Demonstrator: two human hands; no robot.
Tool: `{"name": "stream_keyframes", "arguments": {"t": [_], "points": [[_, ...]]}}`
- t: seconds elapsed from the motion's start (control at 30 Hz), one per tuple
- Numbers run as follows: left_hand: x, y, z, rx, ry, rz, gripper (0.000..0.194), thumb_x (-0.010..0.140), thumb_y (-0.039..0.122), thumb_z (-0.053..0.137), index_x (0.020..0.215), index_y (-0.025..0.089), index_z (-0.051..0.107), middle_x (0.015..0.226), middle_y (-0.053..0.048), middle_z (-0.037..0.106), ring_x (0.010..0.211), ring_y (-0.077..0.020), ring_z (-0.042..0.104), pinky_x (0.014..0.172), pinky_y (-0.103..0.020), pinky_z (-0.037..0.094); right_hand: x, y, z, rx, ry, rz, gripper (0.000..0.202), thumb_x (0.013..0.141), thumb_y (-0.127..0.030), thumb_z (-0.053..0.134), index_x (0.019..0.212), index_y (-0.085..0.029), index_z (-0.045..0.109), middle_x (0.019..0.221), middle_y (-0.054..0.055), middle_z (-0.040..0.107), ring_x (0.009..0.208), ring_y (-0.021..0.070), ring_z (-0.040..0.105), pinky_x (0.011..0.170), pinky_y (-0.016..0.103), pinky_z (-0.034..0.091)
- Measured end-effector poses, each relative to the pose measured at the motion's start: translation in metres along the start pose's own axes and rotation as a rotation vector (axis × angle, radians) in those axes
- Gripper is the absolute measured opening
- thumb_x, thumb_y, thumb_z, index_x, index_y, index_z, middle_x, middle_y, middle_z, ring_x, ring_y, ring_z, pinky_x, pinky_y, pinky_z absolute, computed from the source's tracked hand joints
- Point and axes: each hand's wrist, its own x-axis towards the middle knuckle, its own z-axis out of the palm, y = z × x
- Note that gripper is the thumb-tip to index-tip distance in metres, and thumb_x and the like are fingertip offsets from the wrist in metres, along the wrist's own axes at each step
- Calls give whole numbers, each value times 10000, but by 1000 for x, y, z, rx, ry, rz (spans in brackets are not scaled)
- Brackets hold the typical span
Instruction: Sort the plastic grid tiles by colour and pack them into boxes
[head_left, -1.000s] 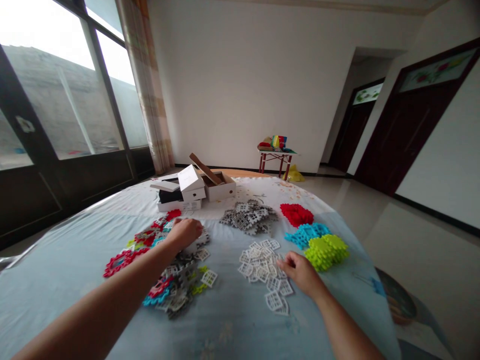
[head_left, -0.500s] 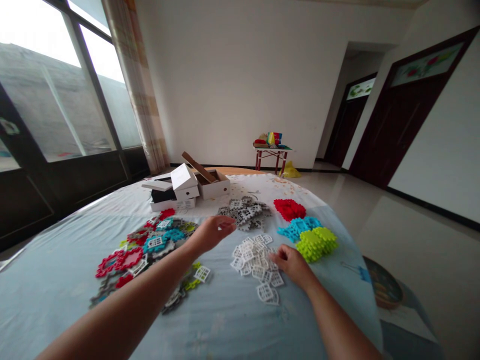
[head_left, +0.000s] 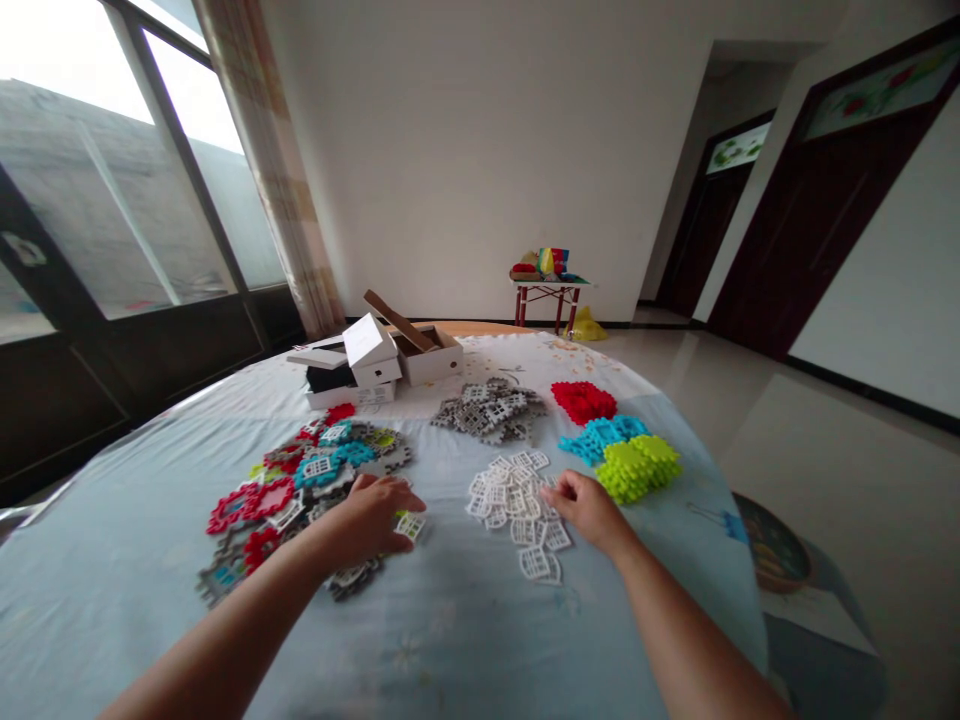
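Observation:
My left hand (head_left: pixel 379 515) is over the right edge of a mixed pile of toothed plastic building pieces (head_left: pixel 274 495) in red, blue, grey and green. Its fingers are apart around a white window piece (head_left: pixel 410 527) lying on a green one; I cannot tell whether they touch it. My right hand (head_left: pixel 585 503), fingers curled together, rests by the right side of a heap of white window pieces (head_left: pixel 506 495). What its fingertips hold, if anything, is hidden. Beyond both hands lies a heap of grey pieces (head_left: pixel 491 410).
Red pieces (head_left: pixel 583 402), blue pieces (head_left: pixel 600 440) and lime green pieces (head_left: pixel 637 468) lie in separate heaps at the right. White boxes (head_left: pixel 373 350) and an open box (head_left: pixel 442 360) stand at the back of the cloth-covered round table (head_left: pixel 450 640). A small table (head_left: pixel 551 285) is by the wall.
My left hand has moved from beside the grey heap back toward me and left, to the mixed pile, with its fingers spread. My right hand stays by the white heap.

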Motion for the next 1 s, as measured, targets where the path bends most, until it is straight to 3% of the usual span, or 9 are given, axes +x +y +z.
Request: {"name": "stream_keyframes", "arguments": {"t": [0.27, 0.4, 0.53, 0.73, 0.87, 1.0], "points": [[6, -5, 15, 49, 52, 15, 218, 705, 340, 576, 887, 265, 669, 929, -41, 644, 951, -231, 539, 873, -378, 297, -1, -1, -1, -10, 15, -8, 309, 726, -425, 545, 567, -185, 430, 517, -52, 439, 518, 94, 409, 515, 212, 326], [3, -5, 10, 1, 184, 5, 285, 816, 371, 423, 790, 238, 674, 859, -35, 651, 873, -193, 559, 870, -354, 320, -1, -1, 0, -5, 9, -6, 318, 722, -433, 547, 562, -186, 426, 511, -53, 436, 514, 93, 406, 507, 211, 318], [4, -8, 3, -145, 346, -7, 355, 836, 432, 382, 850, 230, 673, 861, -34, 643, 806, -170, 569, 761, -283, 399, -1, -2, -1, -8, -6, 8, 321, 730, -437, 538, 566, -191, 414, 514, -53, 433, 519, 96, 410, 523, 216, 321], [32, 4, -6, -417, 421, -43, 393, 807, 479, 427, 843, 167, 662, 728, -15, 640, 657, -136, 558, 608, -241, 434, -1, -1, -1, 0, -32, 31, 321, 735, -445, 528, 577, -193, 408, 531, -50, 427, 532, 102, 413, 532, 219, 327], [56, 24, -9, -663, 469, 0, 460, 769, 456, 520, 1112, 154, 575, 888, -42, 678, 773, -147, 604, 706, -255, 473, -1, -1, -1, 7, -35, 51, 329, 733, -461, 528, 583, -192, 412, 535, -50, 422, 530, 103, 412, 525, 219, 329], [55, 31, -9, -481, 529, 82, 453, 756, 450, 557, 1128, 192, 564, 1022, -54, 648, 908, -157, 584, 829, -280, 443, -1, -1, -1, -4, -38, 50, 325, 738, -455, 526, 589, -191, 410, 537, -49, 419, 531, 104, 414, 526, 221, 330]]}}
